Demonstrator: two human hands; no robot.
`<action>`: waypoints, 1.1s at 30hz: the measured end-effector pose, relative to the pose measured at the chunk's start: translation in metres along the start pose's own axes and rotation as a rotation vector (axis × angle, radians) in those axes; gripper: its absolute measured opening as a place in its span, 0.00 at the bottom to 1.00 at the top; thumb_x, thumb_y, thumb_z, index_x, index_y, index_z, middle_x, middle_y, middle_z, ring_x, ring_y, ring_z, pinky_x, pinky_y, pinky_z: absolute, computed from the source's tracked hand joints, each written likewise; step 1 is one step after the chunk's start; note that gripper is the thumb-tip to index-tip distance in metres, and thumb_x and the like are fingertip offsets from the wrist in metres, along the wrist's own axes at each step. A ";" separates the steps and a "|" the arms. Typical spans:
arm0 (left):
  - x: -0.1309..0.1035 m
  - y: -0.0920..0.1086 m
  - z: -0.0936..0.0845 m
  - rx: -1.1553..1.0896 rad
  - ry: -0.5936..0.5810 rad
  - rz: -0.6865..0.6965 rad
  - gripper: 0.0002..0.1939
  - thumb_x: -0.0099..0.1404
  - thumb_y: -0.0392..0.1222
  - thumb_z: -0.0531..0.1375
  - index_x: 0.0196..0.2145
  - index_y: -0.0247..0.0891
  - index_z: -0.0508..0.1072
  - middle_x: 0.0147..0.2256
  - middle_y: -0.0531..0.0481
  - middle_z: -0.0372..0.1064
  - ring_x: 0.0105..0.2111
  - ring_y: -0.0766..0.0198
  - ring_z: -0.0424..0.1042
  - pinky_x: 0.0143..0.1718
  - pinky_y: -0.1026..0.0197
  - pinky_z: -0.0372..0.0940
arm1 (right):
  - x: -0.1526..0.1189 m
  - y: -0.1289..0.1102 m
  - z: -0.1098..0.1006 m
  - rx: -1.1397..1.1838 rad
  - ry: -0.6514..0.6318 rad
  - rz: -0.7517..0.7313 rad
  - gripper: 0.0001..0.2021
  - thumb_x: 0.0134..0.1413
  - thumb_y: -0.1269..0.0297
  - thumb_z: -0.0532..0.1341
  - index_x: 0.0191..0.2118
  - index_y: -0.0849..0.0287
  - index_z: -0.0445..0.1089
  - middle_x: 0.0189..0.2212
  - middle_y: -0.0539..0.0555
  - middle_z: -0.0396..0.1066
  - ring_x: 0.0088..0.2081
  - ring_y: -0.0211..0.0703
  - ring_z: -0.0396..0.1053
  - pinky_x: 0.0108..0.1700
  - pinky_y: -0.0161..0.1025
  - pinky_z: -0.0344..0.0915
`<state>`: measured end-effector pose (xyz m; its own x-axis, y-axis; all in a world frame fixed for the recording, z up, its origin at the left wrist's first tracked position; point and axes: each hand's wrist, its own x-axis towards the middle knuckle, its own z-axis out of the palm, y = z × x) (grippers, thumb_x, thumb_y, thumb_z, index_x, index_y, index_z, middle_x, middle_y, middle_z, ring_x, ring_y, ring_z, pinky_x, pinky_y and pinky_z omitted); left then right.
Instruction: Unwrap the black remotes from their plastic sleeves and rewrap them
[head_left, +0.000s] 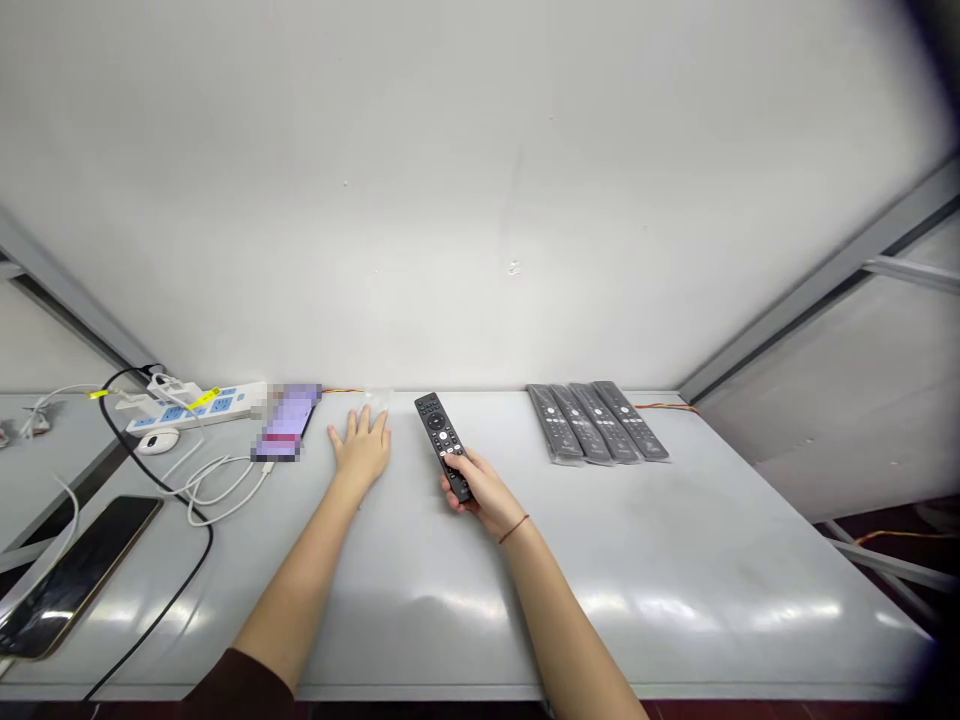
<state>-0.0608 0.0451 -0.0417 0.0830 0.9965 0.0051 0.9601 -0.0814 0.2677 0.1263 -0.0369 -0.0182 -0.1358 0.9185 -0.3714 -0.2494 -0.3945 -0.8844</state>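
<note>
A black remote control [436,422] is gripped in my right hand [480,488], its buttons facing up and its far end tilted left. The thumb rests on the lower buttons. My left hand [362,446] lies with its fingers spread on the grey table, and its fingertips touch a clear plastic bag [377,399] near the wall. To the right, several more remote controls [581,422] lie side by side, at least most of them in clear plastic sleeves.
At the left, a phone [289,425] with a lit screen is plugged into a white cable [225,512]. Behind it sits a white power strip [240,400]; a white mouse [158,440] lies in front. A dark phone [79,575] and a black cord [161,610] are nearer the left front.
</note>
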 end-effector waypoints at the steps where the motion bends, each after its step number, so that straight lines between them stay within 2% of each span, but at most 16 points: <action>1: 0.003 0.000 -0.001 0.012 0.017 0.010 0.24 0.68 0.46 0.43 0.59 0.43 0.62 0.64 0.40 0.46 0.64 0.41 0.42 0.57 0.26 0.35 | 0.001 0.001 -0.001 0.003 0.000 -0.002 0.13 0.50 0.54 0.59 0.35 0.56 0.59 0.20 0.45 0.65 0.16 0.31 0.60 0.15 0.28 0.53; 5: 0.016 0.001 -0.003 0.030 0.083 0.084 0.25 0.68 0.47 0.44 0.59 0.38 0.63 0.65 0.38 0.46 0.65 0.42 0.41 0.59 0.30 0.38 | 0.004 0.004 -0.002 -0.002 -0.001 -0.008 0.13 0.51 0.54 0.59 0.36 0.56 0.59 0.20 0.45 0.65 0.16 0.32 0.61 0.15 0.28 0.53; 9: 0.030 0.001 -0.001 0.032 0.019 0.129 0.26 0.69 0.46 0.41 0.62 0.40 0.58 0.65 0.42 0.46 0.65 0.47 0.42 0.59 0.32 0.38 | 0.005 0.004 -0.002 -0.004 0.012 -0.006 0.13 0.51 0.54 0.58 0.36 0.56 0.59 0.20 0.45 0.65 0.15 0.32 0.60 0.15 0.28 0.53; 13: 0.036 -0.002 0.002 0.027 0.001 0.090 0.26 0.68 0.47 0.42 0.61 0.41 0.59 0.65 0.42 0.47 0.64 0.45 0.43 0.59 0.30 0.36 | 0.006 0.004 -0.002 0.001 0.015 -0.001 0.13 0.51 0.54 0.59 0.36 0.56 0.58 0.20 0.45 0.65 0.16 0.32 0.61 0.15 0.28 0.53; 18: 0.037 -0.001 -0.006 -0.248 0.050 0.044 0.24 0.66 0.48 0.49 0.56 0.37 0.66 0.63 0.39 0.50 0.64 0.43 0.42 0.59 0.31 0.26 | 0.007 0.003 -0.003 -0.011 0.016 0.002 0.12 0.51 0.55 0.58 0.36 0.56 0.58 0.20 0.45 0.65 0.16 0.32 0.61 0.15 0.28 0.53; 21: 0.029 0.010 -0.013 -0.434 0.096 0.038 0.23 0.65 0.46 0.51 0.56 0.35 0.65 0.63 0.37 0.49 0.65 0.45 0.38 0.61 0.36 0.25 | 0.006 0.001 -0.001 0.012 0.024 0.006 0.12 0.51 0.55 0.58 0.36 0.56 0.58 0.19 0.45 0.65 0.15 0.32 0.61 0.15 0.28 0.52; 23: 0.017 0.023 -0.012 -0.596 0.105 0.046 0.24 0.67 0.46 0.48 0.58 0.34 0.61 0.63 0.37 0.50 0.65 0.49 0.41 0.63 0.41 0.31 | 0.004 0.001 0.001 0.070 0.010 0.002 0.13 0.52 0.53 0.58 0.36 0.56 0.58 0.20 0.45 0.66 0.16 0.33 0.61 0.15 0.28 0.52; 25: 0.001 0.039 -0.008 -0.868 0.054 0.053 0.25 0.69 0.48 0.44 0.59 0.34 0.59 0.61 0.37 0.56 0.62 0.54 0.54 0.63 0.47 0.45 | 0.004 0.002 0.005 0.151 -0.030 0.007 0.14 0.55 0.50 0.55 0.36 0.56 0.58 0.19 0.47 0.67 0.15 0.34 0.61 0.15 0.29 0.52; 27: -0.016 0.056 -0.004 -1.088 -0.022 0.047 0.27 0.70 0.51 0.39 0.57 0.33 0.60 0.57 0.36 0.62 0.55 0.54 0.64 0.54 0.51 0.61 | 0.004 0.005 0.008 0.227 -0.096 0.025 0.18 0.57 0.46 0.51 0.36 0.58 0.61 0.20 0.49 0.68 0.15 0.35 0.62 0.16 0.31 0.53; 28: -0.024 0.063 -0.002 -1.202 -0.067 0.037 0.28 0.70 0.53 0.38 0.56 0.32 0.61 0.54 0.35 0.65 0.52 0.53 0.68 0.49 0.51 0.66 | 0.004 0.007 0.010 0.261 -0.135 0.032 0.20 0.58 0.44 0.49 0.36 0.59 0.62 0.20 0.51 0.68 0.15 0.36 0.62 0.16 0.32 0.54; 30: -0.035 0.073 -0.003 -1.388 -0.106 -0.009 0.27 0.70 0.54 0.40 0.55 0.33 0.60 0.51 0.35 0.68 0.47 0.54 0.72 0.37 0.57 0.71 | 0.004 0.011 0.014 0.329 -0.224 0.051 0.23 0.58 0.43 0.49 0.36 0.61 0.65 0.23 0.53 0.70 0.17 0.37 0.64 0.18 0.33 0.55; 33: -0.041 0.072 -0.011 -1.744 -0.134 -0.180 0.21 0.67 0.52 0.49 0.53 0.37 0.62 0.48 0.39 0.70 0.40 0.57 0.75 0.26 0.64 0.69 | 0.004 0.015 0.022 0.453 -0.360 0.128 0.21 0.59 0.47 0.50 0.38 0.62 0.67 0.28 0.55 0.71 0.21 0.38 0.66 0.23 0.34 0.60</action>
<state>0.0017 -0.0017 -0.0118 0.1231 0.9747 -0.1865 -0.4147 0.2212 0.8827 0.1009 -0.0396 -0.0272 -0.4884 0.8273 -0.2777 -0.5839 -0.5463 -0.6005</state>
